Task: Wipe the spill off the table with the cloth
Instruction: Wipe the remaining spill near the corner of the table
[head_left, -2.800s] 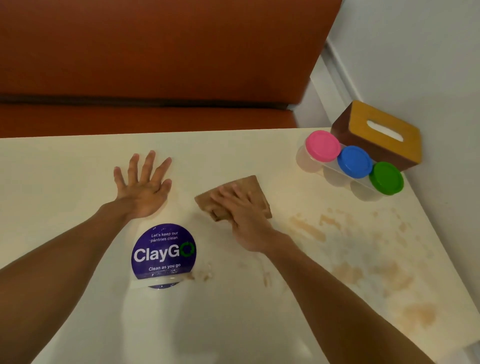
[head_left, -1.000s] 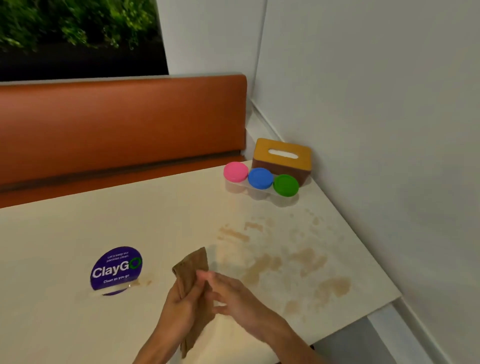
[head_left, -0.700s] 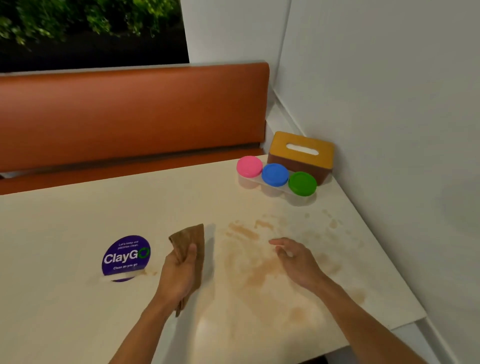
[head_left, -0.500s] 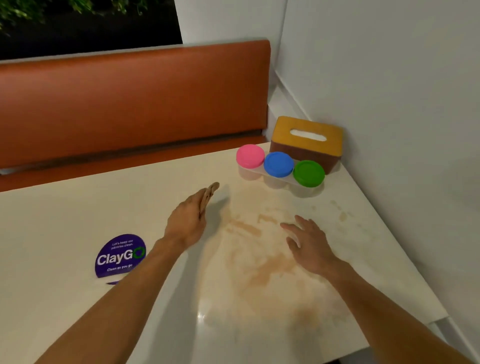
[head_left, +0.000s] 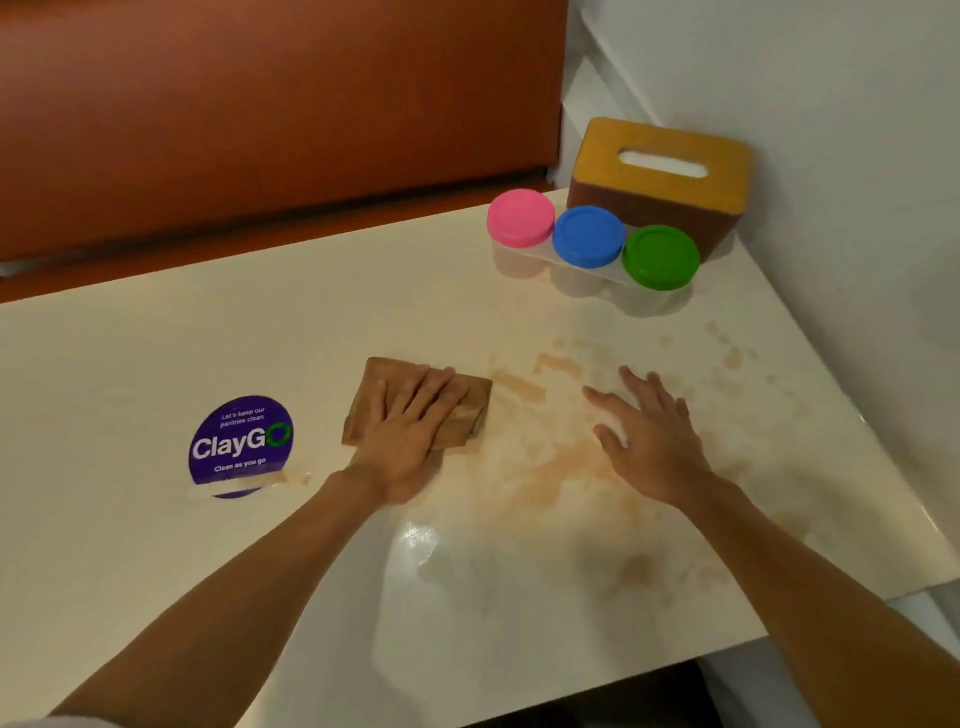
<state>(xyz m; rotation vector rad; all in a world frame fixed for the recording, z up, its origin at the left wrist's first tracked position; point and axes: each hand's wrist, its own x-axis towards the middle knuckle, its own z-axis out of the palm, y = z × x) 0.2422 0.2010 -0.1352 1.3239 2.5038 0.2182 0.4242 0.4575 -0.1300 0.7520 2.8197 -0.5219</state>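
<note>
The left hand (head_left: 410, 441) pressed flat, fingers straight, on the brown cloth (head_left: 467, 410) at the spill's (head_left: 545, 467) left edge, the right hand (head_left: 649, 441) lay spread on the table (head_left: 130, 545), and most brown smears looked unwiped.

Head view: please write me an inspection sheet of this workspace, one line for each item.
Surface: cream table, brown spill smeared over its right half.
Job's things: folded brown cloth flat at the spill's left edge.
Clutter: purple ClayGo sticker; three jars with pink, blue, green lids; tissue box behind them.
Grippers: left hand presses flat on the cloth; right hand, fingers spread, over the spill.
Cables: nothing seen.
Surroundings: orange bench behind, white wall at right.
</note>
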